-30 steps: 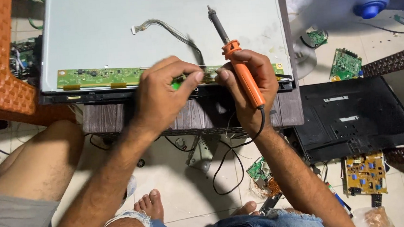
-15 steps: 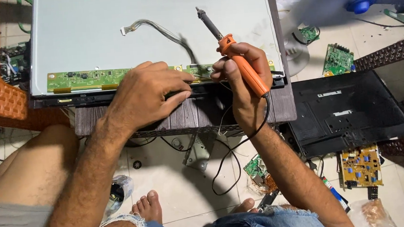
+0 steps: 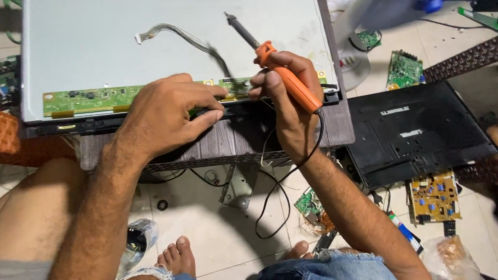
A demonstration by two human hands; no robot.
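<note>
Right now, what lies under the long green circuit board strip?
The green circuit board strip lies on the grey metal panel back. The left hand covers its middle, hiding what is beneath there.

Soldering iron [image 3: 282,73]: orange handle, dark tip tilted up-left. Green circuit strip [image 3: 91,100]: flat along display panel's [image 3: 135,13] near edge.

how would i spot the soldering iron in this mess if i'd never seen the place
Start at the large pale grey panel lying flat at the top of the view, with a long green circuit strip along its near edge. At that strip's right end is the right hand, gripping the soldering iron. It is the only orange-handled tool, with a dark metal tip angled over the panel and a black cord trailing down.
</note>
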